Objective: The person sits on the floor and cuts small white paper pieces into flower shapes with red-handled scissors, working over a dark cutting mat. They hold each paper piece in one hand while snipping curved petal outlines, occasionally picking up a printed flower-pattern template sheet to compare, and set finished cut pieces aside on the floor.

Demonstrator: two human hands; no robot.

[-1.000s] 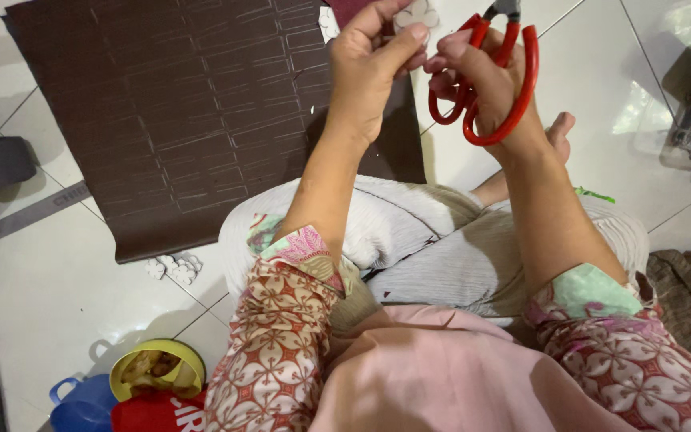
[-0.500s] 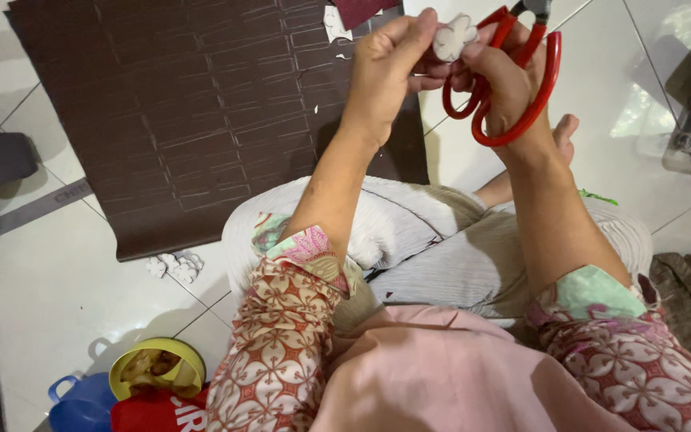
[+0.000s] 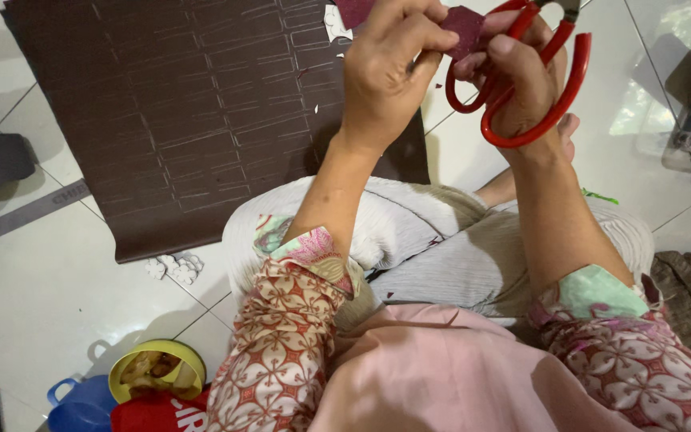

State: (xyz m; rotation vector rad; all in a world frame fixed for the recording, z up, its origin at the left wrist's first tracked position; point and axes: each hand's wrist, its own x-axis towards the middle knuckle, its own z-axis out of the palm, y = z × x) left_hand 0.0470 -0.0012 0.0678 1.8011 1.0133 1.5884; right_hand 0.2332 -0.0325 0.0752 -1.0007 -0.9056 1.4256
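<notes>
Maroon scrap (image 3: 464, 26) between left fingers (image 3: 425, 40)

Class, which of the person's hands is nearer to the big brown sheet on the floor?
Left. The left hand is above the brown sheet's right edge; the right hand, holding red scissors, is farther right.

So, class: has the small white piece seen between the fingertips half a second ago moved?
Cannot tell: it is out of sight. The left hand now pinches a dark maroon piece beside the red scissors, above the brown sheet.

A small maroon scrap (image 3: 464, 26) is pinched upright beside red-handled scissors (image 3: 521, 80), both held high above the floor.
</notes>
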